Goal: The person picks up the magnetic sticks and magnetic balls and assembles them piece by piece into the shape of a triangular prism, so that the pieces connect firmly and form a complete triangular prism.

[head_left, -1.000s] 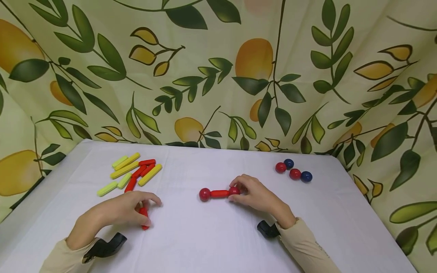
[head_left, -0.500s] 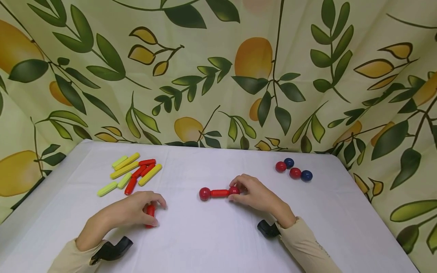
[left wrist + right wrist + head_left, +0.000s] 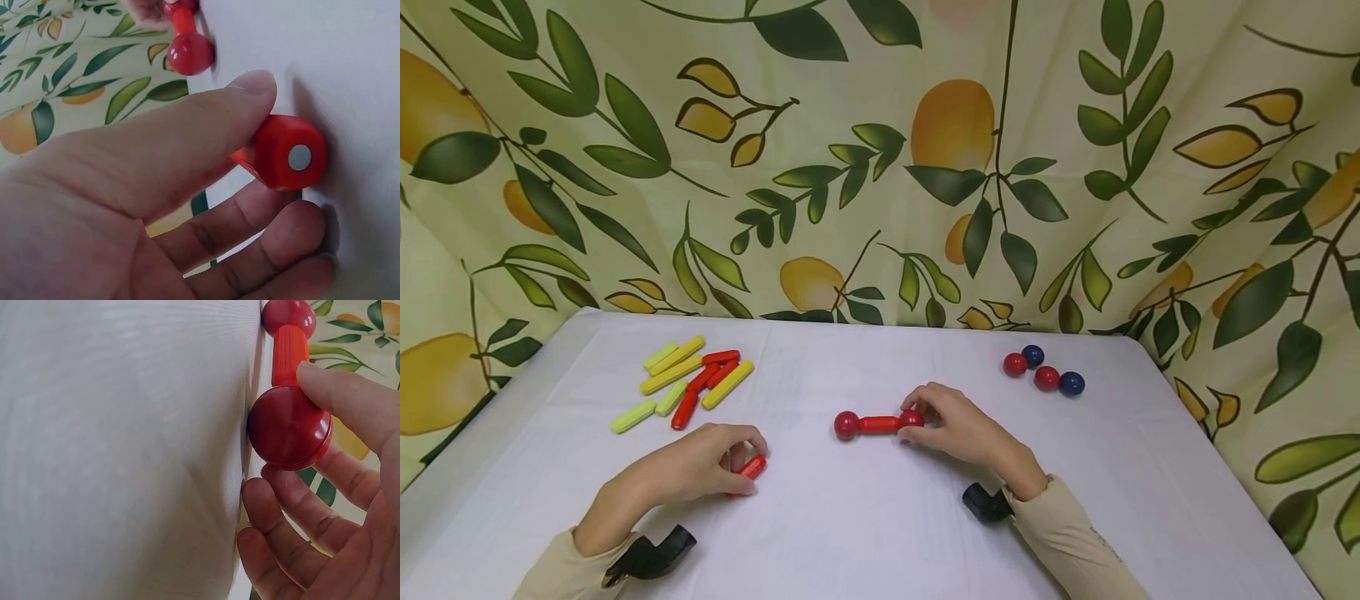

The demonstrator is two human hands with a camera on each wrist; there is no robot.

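Both hands worked low on the white table [image 3: 865,517]. Left hand [image 3: 688,468] had its grip pinched around a short red stick [image 3: 750,468], thumb above and fingers below, with the stick's end showing a grey disc in the left wrist view. Right hand [image 3: 958,429] pinched the near red ball [image 3: 912,417] of a dumbbell piece [image 3: 878,424] lying on the table. A pile of yellow, green and red sticks [image 3: 688,383] lay behind the left hand; four red and blue balls [image 3: 1043,373] sat well apart at the right.
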